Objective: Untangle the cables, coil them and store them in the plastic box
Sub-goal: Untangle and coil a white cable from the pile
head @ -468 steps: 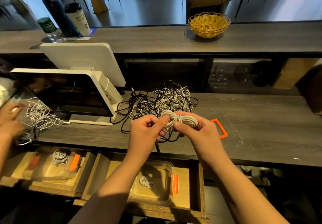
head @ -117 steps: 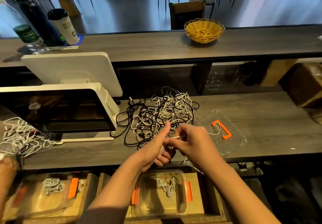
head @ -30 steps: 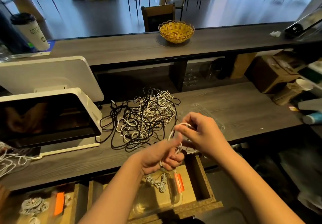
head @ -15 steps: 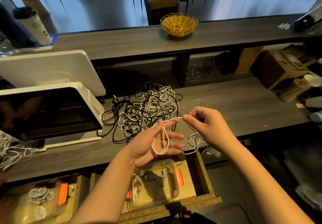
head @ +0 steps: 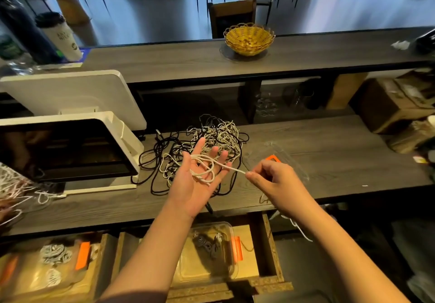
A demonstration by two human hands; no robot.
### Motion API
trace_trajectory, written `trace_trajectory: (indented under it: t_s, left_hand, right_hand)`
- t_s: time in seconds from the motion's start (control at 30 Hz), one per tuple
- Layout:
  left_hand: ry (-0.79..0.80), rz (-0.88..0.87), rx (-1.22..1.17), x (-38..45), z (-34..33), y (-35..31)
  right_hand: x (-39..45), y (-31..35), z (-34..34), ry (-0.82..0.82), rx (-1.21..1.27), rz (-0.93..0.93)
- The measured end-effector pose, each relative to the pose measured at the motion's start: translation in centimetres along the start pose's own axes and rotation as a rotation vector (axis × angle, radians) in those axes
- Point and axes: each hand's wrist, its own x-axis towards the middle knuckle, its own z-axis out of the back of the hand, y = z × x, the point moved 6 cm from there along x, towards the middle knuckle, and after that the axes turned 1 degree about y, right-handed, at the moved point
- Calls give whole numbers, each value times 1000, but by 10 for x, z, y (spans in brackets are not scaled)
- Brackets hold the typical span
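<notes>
My left hand (head: 197, 180) is held palm up over the counter with its fingers spread. A white cable (head: 205, 166) lies looped across that palm. My right hand (head: 274, 181) pinches the cable's running end to the right, and the rest of it hangs down below my right wrist. Behind the hands a tangled heap of black and white cables (head: 207, 144) lies on the counter. A clear plastic box (head: 188, 276) with orange latches sits in the open drawer below, with coiled cables inside. Its clear lid (head: 289, 161) with an orange tab lies on the counter behind my right hand.
A white point-of-sale terminal (head: 70, 147) stands at the left on the counter. More white cables (head: 14, 189) lie at the far left edge. A second box (head: 30, 279) with coils sits in the left drawer. A yellow wicker basket (head: 249, 39) stands on the upper shelf.
My left hand has opened flat and risen over the heap with the cable loops on its palm. My right hand has pulled the cable end out to the right.
</notes>
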Motion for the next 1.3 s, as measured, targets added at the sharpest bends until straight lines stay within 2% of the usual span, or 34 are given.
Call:
trace_trajectory:
  t_s: [0.13,0.23,0.53,0.7,0.8,0.9,1.0,1.17,1.3]
  left_hand:
    - [-121,-135,-52,6,2,3]
    - [-187,-167,-34,9,6,6]
    - [-213,-277,113,7,2,3]
    - [-294,-412,125,1,-1,2]
    - [-289,-474,148,-2,-4,4]
    - [-275,-497,283,-4,-4,3]
    - [-261,-517,599,-3,-9,1]
    - [-222,-432,1050,1,-18,11]
    - [-114,-75,1116,2,-21,38]
  right_hand:
    - [-2,-3,-13,124,-35,-3]
    - [-4,-6,-18,188,-61,-15]
    - [-11,-11,-37,308,-153,9]
    - [-19,-4,-52,432,-203,48]
    - [-23,2,-57,488,-255,107]
    - [-25,7,-59,508,-276,153]
    - [-26,14,-55,474,-246,213]
    - [-24,24,-37,409,-125,252]
    - [-17,27,-22,369,-72,297]
